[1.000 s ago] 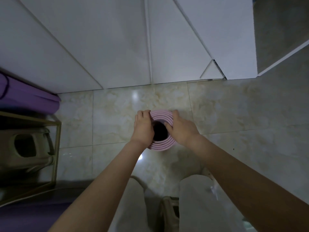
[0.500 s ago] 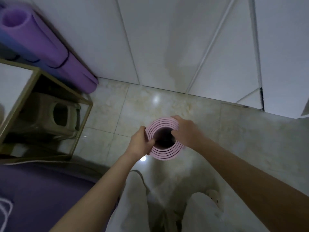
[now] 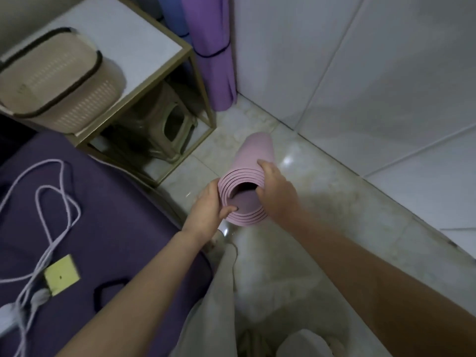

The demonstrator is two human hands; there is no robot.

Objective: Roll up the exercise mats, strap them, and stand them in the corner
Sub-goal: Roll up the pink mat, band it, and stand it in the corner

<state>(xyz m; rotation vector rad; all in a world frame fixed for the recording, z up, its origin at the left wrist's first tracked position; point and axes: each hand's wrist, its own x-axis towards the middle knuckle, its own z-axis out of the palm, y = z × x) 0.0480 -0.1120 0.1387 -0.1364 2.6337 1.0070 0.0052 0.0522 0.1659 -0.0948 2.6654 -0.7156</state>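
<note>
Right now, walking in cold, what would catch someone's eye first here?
The pink rolled mat at centre, held on end over the tiled floor, with the left hand and the right hand gripping its top rim. Beyond it, a purple rolled mat with a dark strap stands in the corner by the wall.

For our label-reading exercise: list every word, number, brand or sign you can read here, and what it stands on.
No text can be read.
The beige basket bears a faint mark, too blurred to read.
The yellow square shows only a dark dot.
The pink mat shows no print.
</note>
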